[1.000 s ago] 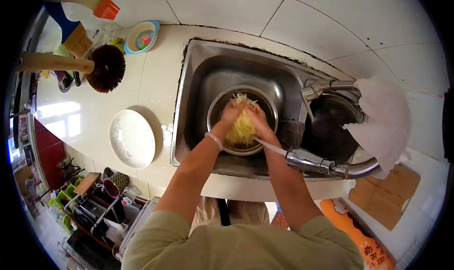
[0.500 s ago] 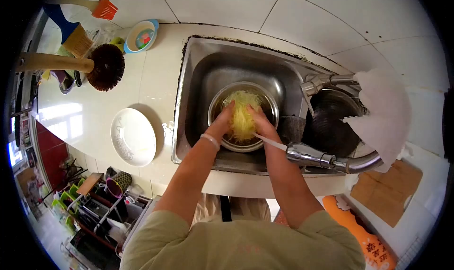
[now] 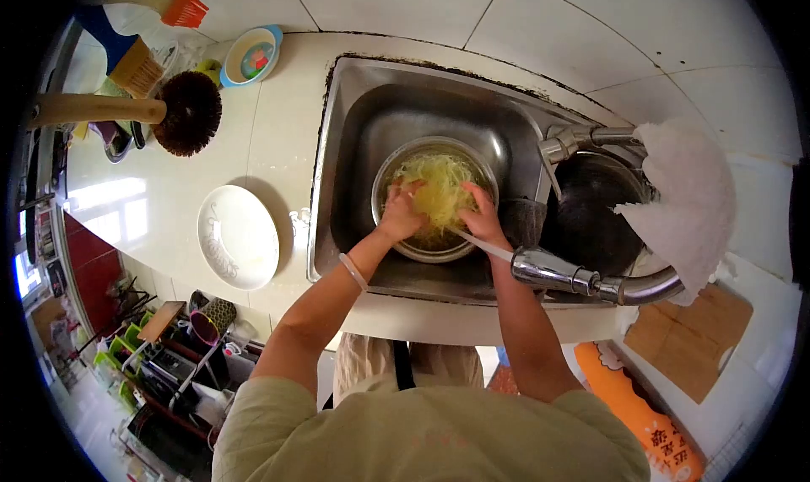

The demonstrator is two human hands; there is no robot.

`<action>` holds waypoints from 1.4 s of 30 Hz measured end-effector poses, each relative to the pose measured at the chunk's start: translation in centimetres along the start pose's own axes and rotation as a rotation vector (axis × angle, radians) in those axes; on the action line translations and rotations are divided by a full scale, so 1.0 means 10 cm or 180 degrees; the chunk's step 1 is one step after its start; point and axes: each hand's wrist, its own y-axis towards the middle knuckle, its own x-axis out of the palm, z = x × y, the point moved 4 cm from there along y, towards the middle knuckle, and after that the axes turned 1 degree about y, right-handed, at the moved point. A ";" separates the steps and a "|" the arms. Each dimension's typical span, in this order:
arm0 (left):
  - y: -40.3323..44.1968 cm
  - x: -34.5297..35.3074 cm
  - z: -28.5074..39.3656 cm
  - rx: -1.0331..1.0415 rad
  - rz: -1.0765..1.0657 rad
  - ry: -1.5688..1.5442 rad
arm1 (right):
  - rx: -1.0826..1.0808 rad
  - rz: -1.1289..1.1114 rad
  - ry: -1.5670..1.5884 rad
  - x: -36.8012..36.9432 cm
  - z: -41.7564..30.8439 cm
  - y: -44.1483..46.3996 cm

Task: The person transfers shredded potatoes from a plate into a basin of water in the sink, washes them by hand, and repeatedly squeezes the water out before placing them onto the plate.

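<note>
A round metal basin (image 3: 382,163) stands in the steel sink, with pale yellow-green vegetable shreds (image 3: 443,182) spread in water inside it. My left hand (image 3: 403,213) is at the basin's left side, fingers apart and their tips at the shreds. On the right side, my right hand (image 3: 481,219) is open too, thumb and fingers apart beside the shreds. A stream of water runs from the faucet (image 3: 553,271) into the basin, passing by my right hand. The submerged fingertips are partly hidden.
The sink (image 3: 354,127) has a second bowl holding a dark round pan (image 3: 595,203). A white oval plate (image 3: 239,237) lies on the counter at left, near a small blue-rimmed bowl (image 3: 253,56) and a round brush (image 3: 190,113). A white cloth (image 3: 683,195) hangs by the faucet.
Both hands have moved apart, and the bunched shreds between them have been let go and now spread out in the basin. The view has shifted slightly.
</note>
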 end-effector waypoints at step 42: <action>0.02 0.05 0.00 0.0495 0.0484 0.0095 | -0.0685 0.0543 -0.0368 0.06 0.03 -0.04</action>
